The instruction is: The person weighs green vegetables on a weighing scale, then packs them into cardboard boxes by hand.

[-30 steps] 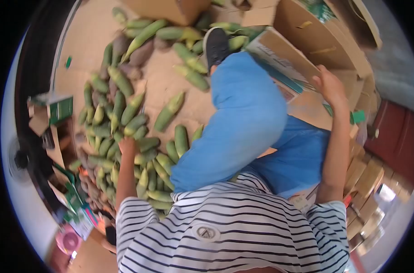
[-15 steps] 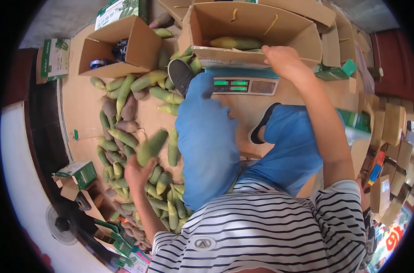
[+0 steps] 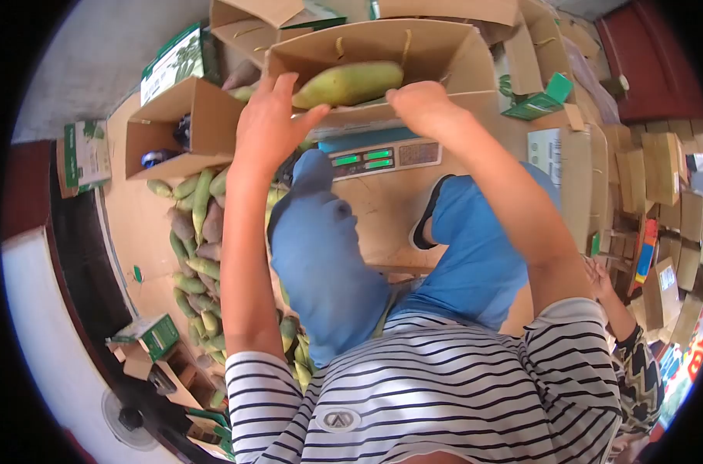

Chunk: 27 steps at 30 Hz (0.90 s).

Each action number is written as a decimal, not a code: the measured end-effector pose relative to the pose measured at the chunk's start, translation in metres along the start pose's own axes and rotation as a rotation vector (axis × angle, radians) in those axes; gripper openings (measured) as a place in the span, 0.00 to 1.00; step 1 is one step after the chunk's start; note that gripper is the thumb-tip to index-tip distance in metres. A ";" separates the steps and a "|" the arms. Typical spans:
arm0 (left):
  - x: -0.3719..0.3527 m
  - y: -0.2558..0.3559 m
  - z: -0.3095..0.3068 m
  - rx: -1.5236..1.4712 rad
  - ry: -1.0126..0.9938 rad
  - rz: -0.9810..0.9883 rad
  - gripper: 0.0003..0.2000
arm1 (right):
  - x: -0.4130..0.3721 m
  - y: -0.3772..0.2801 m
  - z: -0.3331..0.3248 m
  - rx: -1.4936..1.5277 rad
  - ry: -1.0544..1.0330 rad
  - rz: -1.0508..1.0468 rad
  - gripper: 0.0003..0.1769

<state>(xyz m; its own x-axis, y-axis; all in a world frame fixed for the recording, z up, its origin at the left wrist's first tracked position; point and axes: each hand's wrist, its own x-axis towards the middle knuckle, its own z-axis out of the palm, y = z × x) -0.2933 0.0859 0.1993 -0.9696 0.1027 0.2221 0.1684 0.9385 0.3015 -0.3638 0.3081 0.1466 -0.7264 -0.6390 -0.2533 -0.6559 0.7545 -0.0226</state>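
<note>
A large green radish (image 3: 350,83) lies inside the open cardboard box (image 3: 475,104). My left hand (image 3: 270,124) is at the box's front left corner, thumb and fingers spread around the radish's left end, not closed on it. The fingers of my right hand (image 3: 427,108) are closed on the front rim of the box, near the radish's right end. Beneath the box is a digital scale (image 3: 382,161) with lit green displays.
Green radishes (image 3: 202,197) and brown-skinned roots (image 3: 212,223) are heaped on the floor at left. A smaller carton (image 3: 212,127) holding dark items stands left of the box. More cartons (image 3: 665,170) are stacked at right. Another person's hand (image 3: 597,278) shows at right.
My left hand has moved from the heap, where it held a green radish, up to the box and opened. The view has shifted, and my right hand stays at the box rim.
</note>
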 end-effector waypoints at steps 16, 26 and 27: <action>-0.092 0.121 -0.029 0.054 -0.417 0.140 0.21 | -0.037 0.028 -0.042 0.267 0.091 0.050 0.15; -0.096 0.111 -0.037 0.046 -0.385 0.131 0.21 | -0.278 0.206 0.093 0.286 0.287 1.058 0.28; -0.096 0.111 -0.038 0.058 -0.393 0.122 0.21 | -0.329 0.189 0.164 0.255 0.285 1.259 0.32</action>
<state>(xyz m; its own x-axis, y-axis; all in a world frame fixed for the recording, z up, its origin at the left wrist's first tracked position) -0.1748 0.1674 0.2469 -0.9389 0.3220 -0.1217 0.2870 0.9274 0.2401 -0.2151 0.6860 0.0674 -0.8462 0.5324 -0.0236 0.5315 0.8398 -0.1111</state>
